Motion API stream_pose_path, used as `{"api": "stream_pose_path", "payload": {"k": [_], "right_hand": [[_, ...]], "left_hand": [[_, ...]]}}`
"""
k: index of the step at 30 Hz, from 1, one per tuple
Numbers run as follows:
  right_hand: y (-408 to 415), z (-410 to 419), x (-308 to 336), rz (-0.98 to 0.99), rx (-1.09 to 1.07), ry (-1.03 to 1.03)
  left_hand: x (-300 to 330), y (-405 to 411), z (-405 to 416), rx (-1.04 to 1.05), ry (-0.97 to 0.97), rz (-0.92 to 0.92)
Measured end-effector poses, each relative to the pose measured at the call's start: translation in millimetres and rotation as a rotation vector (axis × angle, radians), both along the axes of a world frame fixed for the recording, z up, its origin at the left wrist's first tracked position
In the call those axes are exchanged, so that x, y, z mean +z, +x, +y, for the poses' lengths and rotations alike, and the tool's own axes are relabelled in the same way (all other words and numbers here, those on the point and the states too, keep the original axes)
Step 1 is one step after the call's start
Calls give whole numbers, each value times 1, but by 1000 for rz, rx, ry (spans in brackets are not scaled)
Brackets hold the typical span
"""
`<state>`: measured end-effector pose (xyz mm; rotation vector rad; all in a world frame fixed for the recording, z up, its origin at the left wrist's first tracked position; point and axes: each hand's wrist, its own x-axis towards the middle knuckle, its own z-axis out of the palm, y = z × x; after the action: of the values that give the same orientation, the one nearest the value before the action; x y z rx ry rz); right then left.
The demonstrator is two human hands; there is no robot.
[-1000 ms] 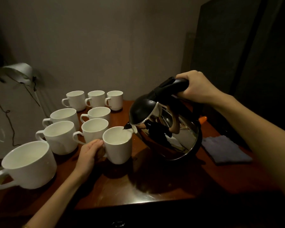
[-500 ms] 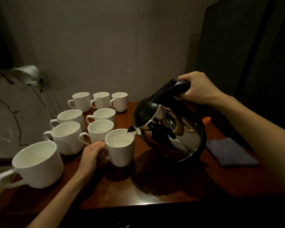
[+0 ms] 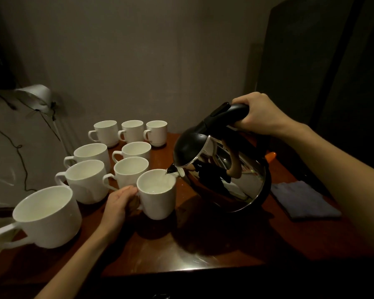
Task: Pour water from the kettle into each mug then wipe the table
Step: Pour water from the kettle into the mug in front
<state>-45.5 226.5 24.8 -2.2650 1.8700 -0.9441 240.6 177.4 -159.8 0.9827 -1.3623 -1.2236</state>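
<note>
My right hand [image 3: 260,115] grips the black handle of a shiny steel kettle [image 3: 222,173], tilted so its spout hangs over the rim of a white mug [image 3: 157,196]. Water shows in that mug. My left hand [image 3: 119,200] holds the mug by its handle on the dark wooden table [image 3: 203,251]. Several other white mugs stand in rows to the left, from a big near one [image 3: 47,215] to three at the back [image 3: 131,131]. A folded grey-blue cloth [image 3: 303,199] lies to the right of the kettle.
A silver desk lamp [image 3: 36,98] with trailing cables hangs at the left beyond the table edge. A small orange object [image 3: 270,156] peeks out behind the kettle. A grey wall stands behind the table and a dark panel to the right.
The kettle stays tilted over the same mug, whose water level has risen a little. Both hands keep their grips; the view has shifted slightly.
</note>
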Motion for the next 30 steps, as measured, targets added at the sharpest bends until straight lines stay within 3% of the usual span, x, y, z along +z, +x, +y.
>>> {"api": "stream_pose_path", "payload": {"k": [30], "right_hand": [[-2, -5, 1, 3, -14, 35]], "left_hand": [[2, -1, 2, 39, 23, 7]]}}
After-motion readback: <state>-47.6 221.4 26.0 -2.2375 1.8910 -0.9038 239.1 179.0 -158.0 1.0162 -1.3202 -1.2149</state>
